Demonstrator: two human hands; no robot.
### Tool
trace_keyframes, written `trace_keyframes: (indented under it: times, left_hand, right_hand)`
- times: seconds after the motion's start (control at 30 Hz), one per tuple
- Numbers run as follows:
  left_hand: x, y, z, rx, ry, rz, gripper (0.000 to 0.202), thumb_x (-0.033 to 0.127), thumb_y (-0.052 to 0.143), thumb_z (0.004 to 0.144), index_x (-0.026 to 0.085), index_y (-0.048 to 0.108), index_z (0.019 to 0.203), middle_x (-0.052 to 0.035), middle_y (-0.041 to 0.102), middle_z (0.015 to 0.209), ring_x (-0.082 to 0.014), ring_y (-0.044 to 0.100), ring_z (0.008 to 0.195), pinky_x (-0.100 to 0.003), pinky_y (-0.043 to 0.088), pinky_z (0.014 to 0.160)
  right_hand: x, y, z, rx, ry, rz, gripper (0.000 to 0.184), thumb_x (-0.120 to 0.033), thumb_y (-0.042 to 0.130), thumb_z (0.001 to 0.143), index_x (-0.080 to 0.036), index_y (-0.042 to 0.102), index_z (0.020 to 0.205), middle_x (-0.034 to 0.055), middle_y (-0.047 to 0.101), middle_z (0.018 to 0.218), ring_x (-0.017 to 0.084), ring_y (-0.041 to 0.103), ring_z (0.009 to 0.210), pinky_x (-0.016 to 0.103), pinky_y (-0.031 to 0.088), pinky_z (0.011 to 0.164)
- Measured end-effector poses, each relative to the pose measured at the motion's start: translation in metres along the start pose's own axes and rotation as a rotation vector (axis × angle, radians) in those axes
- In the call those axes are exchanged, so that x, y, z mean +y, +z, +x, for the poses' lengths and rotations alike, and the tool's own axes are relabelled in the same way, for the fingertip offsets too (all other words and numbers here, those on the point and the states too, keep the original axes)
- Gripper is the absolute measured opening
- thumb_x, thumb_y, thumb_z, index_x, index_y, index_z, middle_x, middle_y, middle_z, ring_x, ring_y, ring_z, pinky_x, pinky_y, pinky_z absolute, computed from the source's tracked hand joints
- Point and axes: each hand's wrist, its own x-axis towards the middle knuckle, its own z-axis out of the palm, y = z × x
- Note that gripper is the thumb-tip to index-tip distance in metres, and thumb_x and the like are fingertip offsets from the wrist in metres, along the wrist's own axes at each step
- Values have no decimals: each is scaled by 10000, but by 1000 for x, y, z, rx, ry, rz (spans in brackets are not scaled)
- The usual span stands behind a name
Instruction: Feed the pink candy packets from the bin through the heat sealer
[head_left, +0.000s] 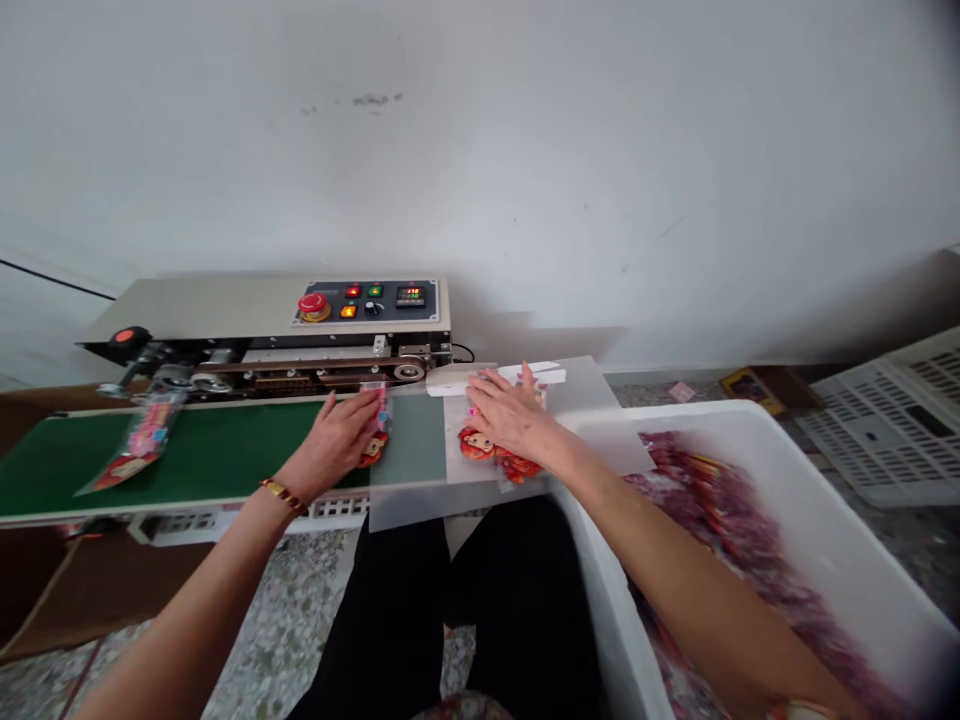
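Note:
My left hand [341, 440] lies over a clear plastic packet [376, 450] on the green conveyor belt [247, 450]. Its fingers stretch across the packet, thumb apart. A red-haired cartoon figure shows at the packet's lower end; the upper end is close to the sealing machine's [330, 365] rollers. My right hand [514, 415] rests open, fingers spread, on a few similar packets [480, 445] lying on a translucent sheet [409, 505]. These packets are partly hidden under the palm. Farther left on the belt, another packet [139, 445] slants with its top at the machine.
A control panel [367, 303] with a red stop button and lit switches tops the machine. To my right stands a white foam box [795, 500] holding many pink-red packets [720, 500]. A white plastic crate [885, 420] is beyond it. A cardboard box [105, 590] sits below left.

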Motion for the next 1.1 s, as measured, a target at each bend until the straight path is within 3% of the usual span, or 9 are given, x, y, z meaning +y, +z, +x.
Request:
trace_keyframes:
  times: [0.1,0.2,0.3,0.4,0.63,0.83,0.93,1.03,1.1]
  left_hand:
    - [13,-3,1,92,-36,45,330,259,396,1018,198,608,1263,-136,655,1384,-281,605,1305,-603,242,1255]
    - [54,8,18,127,63,-77,334,252,385,1028,192,605,1271,-130,681,1336,-242,626,1279,-532,286,1266]
    - [95,27,41,97,183,-166,385,255,384,1029,182,548,1370,-143,612,1435,-245,544,1379,-538,321,1247]
    - [110,43,53,15,237,-148,462,272,449,1010,175,472,1461,-166,530,1518,-272,440,1466,-566,306,1239]
    - [61,34,27,-6,198,-58,464,244,453,1000,122,489,1446,-171,479,1561,-285,406,1486,-555,306,1244]
    - [15,10,5,-71,108,-53,459,331,470,993,182,503,1425,-148,497,1552,-287,449,1458,-565,331,1232]
    - [-6,-1,-10,-20,8,32,372,336,455,994,232,565,1334,-123,571,1490,-311,519,1397,-629,290,1228]
    - [-8,-5,-15,87,-86,74,331,330,435,1006,232,592,1280,-114,640,1405,-341,588,1317,-664,272,1223]
    - [7,-2,-6,113,-59,11,316,326,436,1012,234,604,1264,-104,679,1343,-316,630,1262,-628,288,1234]
  right_hand:
    - [-10,-4,6,-5,-7,66,382,-358,413,1058,-216,608,1354,117,516,1549,312,372,1488,719,153,1210]
    - [-5,-7,-3,33,24,111,398,-319,383,1062,-220,582,1392,101,493,1570,303,366,1494,687,177,1219]
    - [10,-7,-20,44,108,79,400,-292,382,1052,-210,596,1380,113,519,1548,322,401,1470,709,175,1202]
    - [24,-3,-33,37,155,49,431,-297,370,1047,-221,568,1422,123,509,1554,324,389,1479,722,174,1191]
    - [21,0,-33,16,98,69,452,-308,357,1045,-209,576,1428,130,522,1543,326,384,1482,706,160,1200]
    - [-3,-6,-3,-69,6,119,437,-343,370,1057,-220,586,1417,117,519,1547,316,362,1499,722,127,1214]
    - [-10,-10,3,-85,-24,153,419,-348,385,1065,-227,580,1415,91,530,1541,293,330,1518,701,124,1231]
    - [-5,-15,-3,5,24,116,391,-305,390,1063,-257,588,1398,70,569,1507,286,397,1480,693,149,1229]
    - [2,-15,-10,45,70,65,372,-308,418,1054,-268,613,1368,71,590,1485,304,440,1446,703,164,1214]
